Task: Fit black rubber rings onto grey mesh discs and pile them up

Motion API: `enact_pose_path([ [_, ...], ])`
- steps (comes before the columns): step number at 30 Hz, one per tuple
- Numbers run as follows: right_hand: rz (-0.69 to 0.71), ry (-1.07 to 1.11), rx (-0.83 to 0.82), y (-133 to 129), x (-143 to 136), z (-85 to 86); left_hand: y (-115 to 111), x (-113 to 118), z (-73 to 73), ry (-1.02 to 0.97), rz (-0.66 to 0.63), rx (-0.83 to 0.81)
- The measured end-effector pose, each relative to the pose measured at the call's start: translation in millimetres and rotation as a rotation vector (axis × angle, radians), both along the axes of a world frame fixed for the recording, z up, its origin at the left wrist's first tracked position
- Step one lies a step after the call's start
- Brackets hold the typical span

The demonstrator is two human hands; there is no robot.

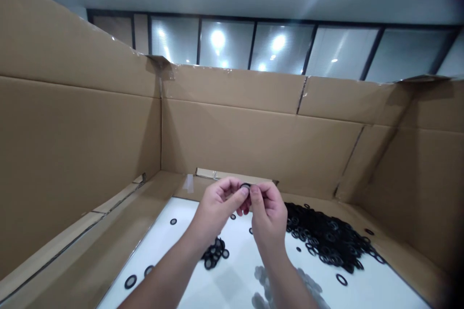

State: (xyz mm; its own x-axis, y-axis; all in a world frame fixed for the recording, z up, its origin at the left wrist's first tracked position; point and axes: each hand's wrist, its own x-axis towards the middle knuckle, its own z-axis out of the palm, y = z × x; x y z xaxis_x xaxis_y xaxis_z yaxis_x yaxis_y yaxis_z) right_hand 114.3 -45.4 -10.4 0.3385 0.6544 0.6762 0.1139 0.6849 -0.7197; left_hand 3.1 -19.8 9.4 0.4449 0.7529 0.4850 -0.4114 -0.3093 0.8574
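Head view: black ring [245,185] lies between the left hand [219,200] and right hand [270,210], pinched by left thumb and fingers; right thumb and fingertips closed on its right edge. Below: white board [366,285], small ring cluster [216,251] left, large ring heap [326,236] far right, translucent grey discs [260,274] near.

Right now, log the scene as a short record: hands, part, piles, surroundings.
left hand: pinching ring
right hand: at ring's right edge, contact partly hidden
small pile: dark rings, on sheet
large pile: dark rings, right side
grey discs: on sheet, near side
box: cardboard, walls left, far and right
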Motion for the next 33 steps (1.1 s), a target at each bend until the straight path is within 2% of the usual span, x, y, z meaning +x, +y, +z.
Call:
enact_pose_path([
  [4, 0.08, -0.344, -0.064, -5.1, 23.2, 8.3, 3.5, -16.9, 7.5, 0.092, -0.066, 0.107],
  [5, 0.067, -0.456, -0.066, -6.9, 28.4, 10.7, 4.3, -20.8, 9.1, 0.138, -0.098, 0.118],
  [7, 0.019, -0.676, -0.064, -9.9, 35.2, 15.2, 5.8, -26.7, 11.5, 0.242, -0.081, 0.113],
  [9, -0.02, -0.793, -0.052, -11.4, 36.5, 18.1, 7.2, -29.8, 12.6, 0.313, -0.063, 0.107],
  [12, -0.053, -0.772, -0.011, -10.5, 30.1, 17.8, 8.1, -28.8, 11.9, 0.288, -0.068, 0.101],
  [17, -0.178, -0.529, 0.05, -7.4, 13.0, 10.8, 4.2, -16.4, 6.9, 0.1, -0.063, 0.056],
  [20, -0.208, -0.44, 0.041, -7.4, 7.3, 8.0, 1.8, -12.7, 5.8, 0.059, -0.078, 0.042],
  [33, -0.279, -0.56, 0.212, 2.9, 10.5, -2.0, 8.3, -29.9, 13.9, 0.264, -0.082, 0.012],
])
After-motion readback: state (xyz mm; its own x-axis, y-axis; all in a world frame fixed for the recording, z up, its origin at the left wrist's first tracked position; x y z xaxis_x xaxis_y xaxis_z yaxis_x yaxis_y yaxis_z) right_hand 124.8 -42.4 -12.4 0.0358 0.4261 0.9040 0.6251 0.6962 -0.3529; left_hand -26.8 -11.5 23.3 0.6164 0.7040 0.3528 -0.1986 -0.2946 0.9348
